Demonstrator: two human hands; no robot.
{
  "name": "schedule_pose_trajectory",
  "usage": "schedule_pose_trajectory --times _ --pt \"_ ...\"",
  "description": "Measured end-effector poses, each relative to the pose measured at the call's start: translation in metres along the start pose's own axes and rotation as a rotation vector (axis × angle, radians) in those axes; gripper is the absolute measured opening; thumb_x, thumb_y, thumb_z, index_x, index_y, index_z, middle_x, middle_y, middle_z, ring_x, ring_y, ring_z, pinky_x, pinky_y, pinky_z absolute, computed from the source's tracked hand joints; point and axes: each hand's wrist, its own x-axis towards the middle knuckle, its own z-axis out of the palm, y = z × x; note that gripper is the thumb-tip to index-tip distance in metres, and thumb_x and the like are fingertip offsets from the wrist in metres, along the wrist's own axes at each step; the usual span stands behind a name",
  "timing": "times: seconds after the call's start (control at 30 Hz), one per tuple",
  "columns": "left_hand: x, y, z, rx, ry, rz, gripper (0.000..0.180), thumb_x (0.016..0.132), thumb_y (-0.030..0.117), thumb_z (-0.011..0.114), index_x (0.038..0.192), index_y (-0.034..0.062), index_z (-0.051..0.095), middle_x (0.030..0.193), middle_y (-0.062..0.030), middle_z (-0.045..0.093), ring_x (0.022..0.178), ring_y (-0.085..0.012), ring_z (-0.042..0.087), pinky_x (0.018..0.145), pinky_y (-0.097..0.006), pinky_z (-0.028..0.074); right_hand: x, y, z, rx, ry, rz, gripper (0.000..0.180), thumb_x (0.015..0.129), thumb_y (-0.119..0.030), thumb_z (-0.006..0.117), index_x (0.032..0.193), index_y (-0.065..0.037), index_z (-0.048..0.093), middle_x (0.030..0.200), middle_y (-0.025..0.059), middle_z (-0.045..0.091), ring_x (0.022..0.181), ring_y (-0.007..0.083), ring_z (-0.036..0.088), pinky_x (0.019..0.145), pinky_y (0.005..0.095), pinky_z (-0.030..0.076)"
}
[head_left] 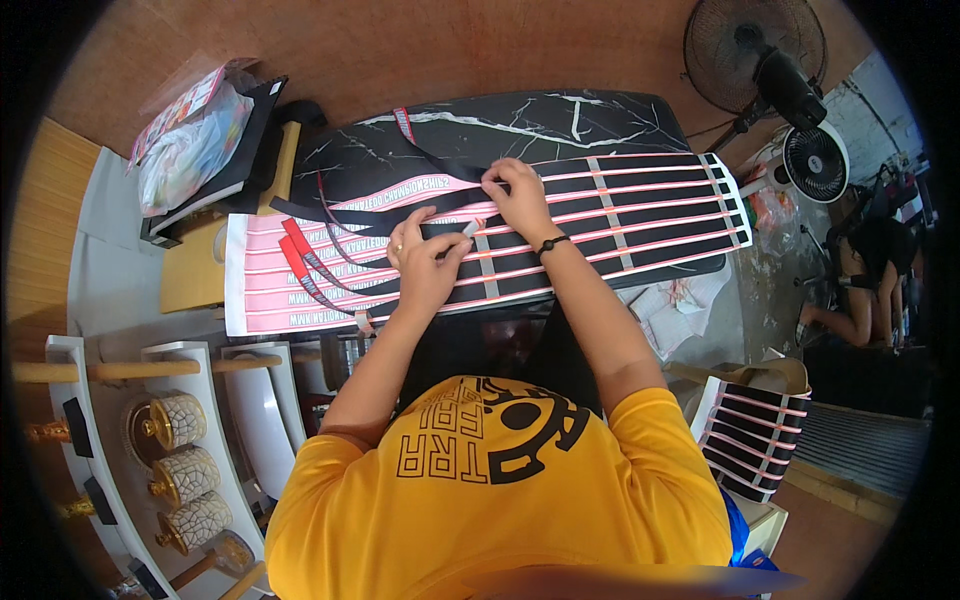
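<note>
A long printed sheet (680,232) with pink-edged black stripes lies across the table. Grey tape bands (612,215) cross its stripes. Loose black straps (350,216) with red ends (300,250) trail over its pink left part. My right hand (520,203) is closed in a pinch on a black strap (445,166) whose other end runs up and left. My left hand (428,262) rests low over the sheet, thumb and fingers drawn together beside a small pale piece (471,228). Exactly what its fingertips hold is hard to make out.
The black marble-patterned tabletop (620,115) shows behind the sheet. Two fans (755,55) stand at the far right. A plastic bag (195,150) sits at the left. Shelves with patterned jars (190,470) are near left. Another striped sheet (755,435) lies near right. A person (868,260) is far right.
</note>
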Motion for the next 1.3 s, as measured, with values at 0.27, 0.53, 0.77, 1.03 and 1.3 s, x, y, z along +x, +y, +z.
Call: schedule_pose_trajectory --times 0.27,0.53,0.77,1.03,1.3 --pt "0.005 -0.010 0.006 -0.156 -0.011 -0.053 0.012 0.078 0.026 0.078 0.089 0.0195 0.079 0.119 -0.0072 0.058 0.116 -0.0299 0.047 0.099 -0.045 0.034 -0.022 -0.005 -0.025 -0.213 -0.255 -0.152 0.014 0.079 -0.025 0.074 0.084 -0.012 0.075 0.116 0.0063 0.064 0.117 0.0292 0.054 0.107 0.0469 0.033" --pt "-0.032 0.017 -0.032 -0.124 -0.034 -0.024 0.008 0.074 0.019 0.080 0.082 0.0171 0.078 0.099 -0.0023 0.054 0.104 -0.0242 0.048 0.091 -0.038 0.035 -0.018 -0.004 -0.008 -0.220 -0.152 -0.081 0.017 0.082 -0.021 0.071 0.090 -0.007 0.072 0.111 0.0042 0.067 0.109 0.0283 0.057 0.099 0.0443 0.040" --pt "-0.036 0.002 -0.021 -0.329 0.005 -0.203 0.010 0.082 0.019 0.077 0.089 0.0123 0.077 0.097 -0.0058 0.057 0.099 -0.0244 0.052 0.088 -0.038 0.041 -0.017 -0.015 -0.027 0.082 -0.139 -0.142 0.015 0.081 -0.025 0.073 0.086 -0.011 0.073 0.116 0.0080 0.066 0.114 0.0282 0.056 0.103 0.0434 0.037" --pt "-0.045 0.008 -0.039 -0.324 -0.144 -0.113 0.008 0.080 0.012 0.076 0.088 0.0098 0.076 0.089 -0.0058 0.053 0.094 -0.0240 0.051 0.084 -0.035 0.042 -0.043 -0.021 -0.022 -0.236 -0.203 -0.121 0.012 0.079 -0.024 0.073 0.080 -0.012 0.073 0.117 0.0037 0.062 0.116 0.0279 0.052 0.108 0.0504 0.033" --pt "-0.083 0.026 -0.068 -0.390 -0.105 -0.194 0.006 0.081 0.008 0.075 0.088 0.0073 0.074 0.092 -0.0059 0.054 0.091 -0.0232 0.053 0.084 -0.034 0.043 -0.031 -0.015 -0.023 -0.023 -0.166 -0.063 0.017 0.084 -0.026 0.070 0.091 -0.010 0.069 0.114 0.0048 0.065 0.111 0.0276 0.059 0.100 0.0471 0.038"
